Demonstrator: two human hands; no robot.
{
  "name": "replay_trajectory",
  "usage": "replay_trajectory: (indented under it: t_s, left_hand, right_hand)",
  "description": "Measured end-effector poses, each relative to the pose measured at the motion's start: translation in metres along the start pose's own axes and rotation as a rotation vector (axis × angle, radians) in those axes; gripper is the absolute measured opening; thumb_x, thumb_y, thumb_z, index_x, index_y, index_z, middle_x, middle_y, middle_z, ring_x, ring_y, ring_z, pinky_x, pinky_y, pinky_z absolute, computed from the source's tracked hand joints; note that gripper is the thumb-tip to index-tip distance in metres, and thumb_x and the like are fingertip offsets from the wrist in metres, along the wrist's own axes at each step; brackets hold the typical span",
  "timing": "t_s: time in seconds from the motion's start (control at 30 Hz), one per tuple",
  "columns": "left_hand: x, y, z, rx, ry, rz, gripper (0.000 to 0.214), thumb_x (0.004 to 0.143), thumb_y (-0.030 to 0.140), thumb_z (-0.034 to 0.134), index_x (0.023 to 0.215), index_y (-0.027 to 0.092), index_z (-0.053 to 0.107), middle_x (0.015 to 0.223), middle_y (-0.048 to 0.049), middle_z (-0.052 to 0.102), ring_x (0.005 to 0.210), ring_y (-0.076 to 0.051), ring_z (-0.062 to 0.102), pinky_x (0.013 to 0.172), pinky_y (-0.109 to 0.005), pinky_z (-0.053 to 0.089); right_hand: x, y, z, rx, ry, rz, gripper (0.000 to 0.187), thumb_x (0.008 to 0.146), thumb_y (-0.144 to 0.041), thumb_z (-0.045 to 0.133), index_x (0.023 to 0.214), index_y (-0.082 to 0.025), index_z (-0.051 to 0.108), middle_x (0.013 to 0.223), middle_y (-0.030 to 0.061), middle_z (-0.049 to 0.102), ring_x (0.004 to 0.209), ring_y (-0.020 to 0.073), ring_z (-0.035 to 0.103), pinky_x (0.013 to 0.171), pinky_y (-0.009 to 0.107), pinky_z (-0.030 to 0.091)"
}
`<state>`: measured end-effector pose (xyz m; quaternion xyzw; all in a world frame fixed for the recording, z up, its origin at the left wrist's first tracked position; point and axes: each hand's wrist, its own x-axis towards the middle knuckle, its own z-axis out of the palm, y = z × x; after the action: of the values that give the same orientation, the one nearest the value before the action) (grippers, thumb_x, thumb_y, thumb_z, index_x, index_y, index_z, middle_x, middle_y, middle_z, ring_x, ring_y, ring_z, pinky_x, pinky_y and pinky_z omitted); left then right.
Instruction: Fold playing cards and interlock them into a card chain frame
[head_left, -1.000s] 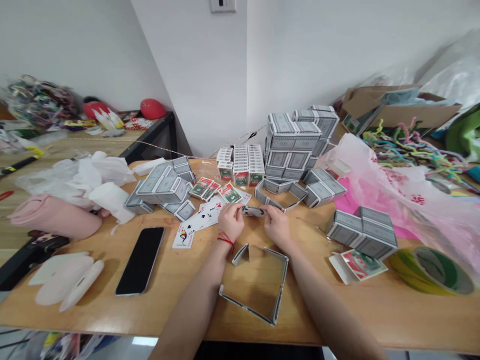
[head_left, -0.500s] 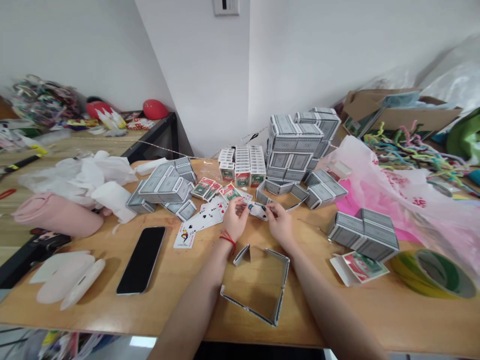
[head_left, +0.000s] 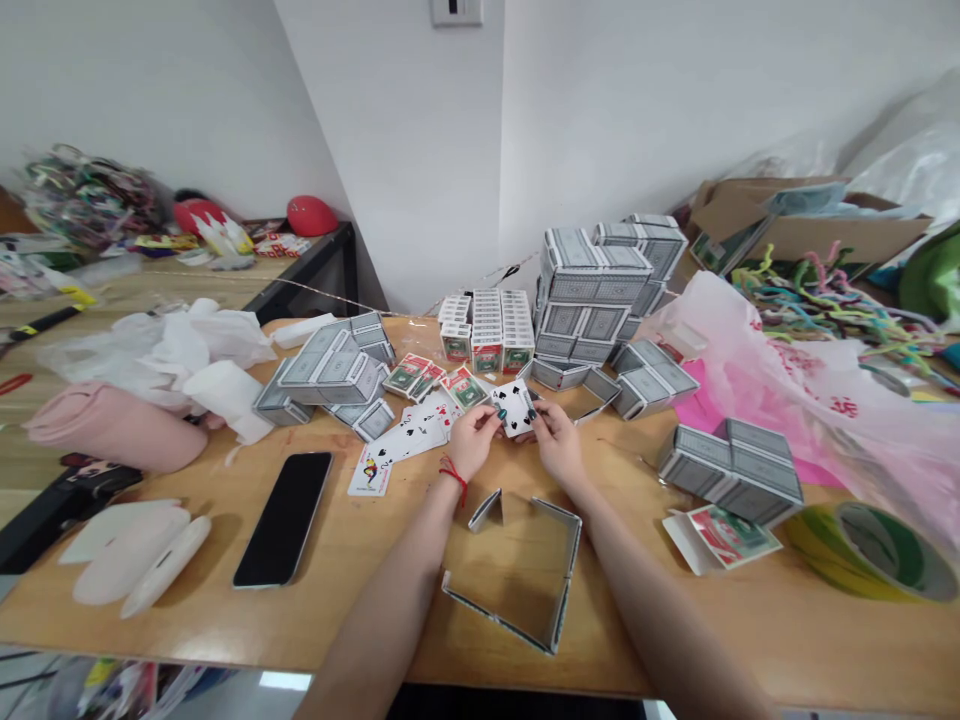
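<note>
Between my hands a white playing card (head_left: 513, 406) with black spades faces me, tilted up; whether more cards lie behind it I cannot tell. My left hand (head_left: 475, 443), with a red string at the wrist, pinches its left edge. On its right edge the fingers of my right hand (head_left: 552, 440) are closed. Just in front of my forearms lies an open frame of folded cards (head_left: 564, 575) standing on edge. Loose playing cards (head_left: 409, 432) are spread left of my left hand. Behind my right hand stands another folded-card frame (head_left: 596, 400), partly hidden.
Card boxes (head_left: 487, 335) stand in rows at the back, beside a tall stack of grey card blocks (head_left: 589, 290). More blocks (head_left: 334, 372) sit left, others (head_left: 731, 470) right. A phone (head_left: 283, 520), a yellow-green tape roll (head_left: 874, 550) and an opened card box (head_left: 724, 538) lie on the table.
The card between my hands has tilted upright, so its spade face now shows fully. Both hands stay at its edges and have hardly moved.
</note>
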<state>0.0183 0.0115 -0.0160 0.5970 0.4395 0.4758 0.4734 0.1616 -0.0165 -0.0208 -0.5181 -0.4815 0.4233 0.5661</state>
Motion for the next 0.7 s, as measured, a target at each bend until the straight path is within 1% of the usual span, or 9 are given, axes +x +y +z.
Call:
replay_trajectory:
  t_s: [0.13, 0.23, 0.33, 0.43, 0.53, 0.63, 0.7]
  left_hand:
    - [-0.0011, 0.0002, 0.0010, 0.078, 0.010, 0.027, 0.015, 0.078, 0.029, 0.051, 0.074, 0.016, 0.056, 0.063, -0.0005, 0.060, 0.055, -0.012, 0.058, 0.052, -0.024, 0.049]
    - [-0.0017, -0.0012, 0.0014, 0.165, 0.073, 0.073, 0.013, 0.080, 0.026, 0.047, 0.081, 0.016, 0.055, 0.066, -0.0004, 0.058, 0.057, -0.011, 0.056, 0.051, -0.022, 0.046]
    - [-0.0016, -0.0027, 0.0014, 0.247, 0.111, 0.136, 0.013, 0.082, 0.023, 0.044, 0.088, 0.018, 0.054, 0.069, 0.0001, 0.058, 0.058, -0.010, 0.053, 0.054, -0.021, 0.044]
    - [-0.0021, -0.0021, 0.0016, 0.286, 0.089, 0.172, 0.014, 0.082, 0.023, 0.043, 0.089, 0.018, 0.054, 0.064, 0.0014, 0.055, 0.055, -0.009, 0.050, 0.053, -0.021, 0.041]
    - [-0.0034, -0.0005, 0.0021, 0.303, 0.055, 0.177, 0.014, 0.081, 0.027, 0.046, 0.084, 0.017, 0.056, 0.061, 0.0021, 0.053, 0.053, -0.009, 0.047, 0.052, -0.021, 0.039]
    - [-0.0045, 0.0008, 0.0025, 0.323, 0.040, 0.179, 0.016, 0.081, 0.029, 0.046, 0.082, 0.017, 0.057, 0.065, 0.0006, 0.056, 0.057, -0.010, 0.050, 0.054, -0.022, 0.040]
    - [-0.0049, 0.0017, 0.0028, 0.338, 0.045, 0.193, 0.016, 0.082, 0.027, 0.045, 0.085, 0.017, 0.057, 0.070, -0.0011, 0.059, 0.062, -0.011, 0.052, 0.058, -0.023, 0.042]
  right_hand:
    - [-0.0002, -0.0005, -0.0021, 0.007, -0.045, 0.017, 0.018, 0.076, -0.039, 0.049, 0.081, -0.021, 0.049, 0.066, 0.0007, 0.061, 0.051, 0.0159, 0.060, 0.051, 0.030, 0.050]
    - [-0.0029, -0.0013, -0.0027, -0.049, -0.118, 0.022, 0.020, 0.074, -0.040, 0.053, 0.070, -0.020, 0.050, 0.059, -0.0005, 0.060, 0.051, 0.0155, 0.059, 0.053, 0.029, 0.049]
    - [-0.0065, -0.0036, -0.0009, -0.088, -0.190, 0.020, 0.023, 0.074, -0.040, 0.053, 0.066, -0.019, 0.050, 0.055, -0.0001, 0.060, 0.053, 0.0157, 0.059, 0.055, 0.030, 0.049]
    - [-0.0071, -0.0058, 0.0014, 0.000, -0.191, 0.041, 0.022, 0.072, -0.040, 0.055, 0.071, -0.019, 0.051, 0.059, 0.0002, 0.061, 0.053, 0.0157, 0.059, 0.054, 0.030, 0.049]
    - [-0.0041, -0.0070, 0.0020, 0.102, -0.165, 0.093, 0.023, 0.070, -0.040, 0.058, 0.079, -0.020, 0.050, 0.063, 0.0001, 0.063, 0.051, 0.0157, 0.059, 0.051, 0.031, 0.050]
    - [-0.0009, -0.0079, 0.0009, 0.136, -0.129, 0.131, 0.026, 0.068, -0.041, 0.060, 0.080, -0.020, 0.049, 0.064, 0.0009, 0.064, 0.051, 0.0170, 0.060, 0.051, 0.032, 0.052]
    - [0.0000, -0.0086, 0.0001, 0.150, -0.115, 0.142, 0.028, 0.067, -0.041, 0.061, 0.081, -0.020, 0.048, 0.065, 0.0016, 0.065, 0.051, 0.0178, 0.061, 0.051, 0.033, 0.052]
